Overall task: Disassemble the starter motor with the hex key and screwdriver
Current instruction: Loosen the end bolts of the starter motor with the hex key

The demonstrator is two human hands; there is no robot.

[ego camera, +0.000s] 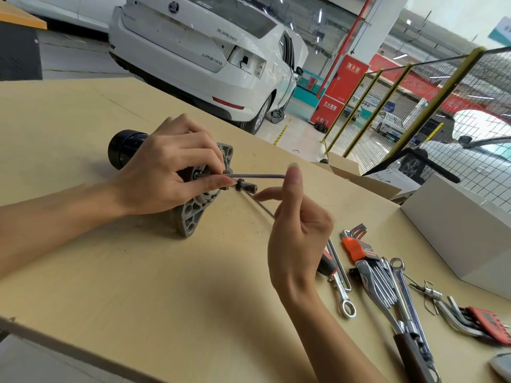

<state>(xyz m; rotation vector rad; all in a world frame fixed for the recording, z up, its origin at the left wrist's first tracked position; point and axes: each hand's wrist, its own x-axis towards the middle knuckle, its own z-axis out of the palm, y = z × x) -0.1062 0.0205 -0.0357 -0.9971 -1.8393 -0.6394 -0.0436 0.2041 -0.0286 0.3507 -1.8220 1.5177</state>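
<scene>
1. The starter motor [193,200], a black cylindrical body with a grey cast-metal flange, lies on its side on the left-middle of the tan wooden worktop [116,272], flange end turned toward the right.
2. The left hand [168,172] lies over the motor from above, fingers curled round the flange, thumb and fingertip pinching the inner end of the slim steel L-shaped hex key [257,176] where it meets the flange face.
3. The right hand [298,233] is raised just right of the motor, fingers loosely bent; its thumb tip touches the bend at the outer end of the hex key, and a forefinger points toward a small dark stud [247,187] sticking out of the flange.
4. A screwdriver with a red and black handle [326,262] lies behind the right hand, its thin shaft running toward the motor.
5. Bare worktop spreads in front of and left of the motor toward the near edge.
6. Toward the right edge lie orange-holdered hex key sets [356,250], chrome spanners [398,288] and a white box [459,230].
7. Beyond the far edge stand a white car [199,51] and yellow-framed mesh fencing [431,106].
</scene>
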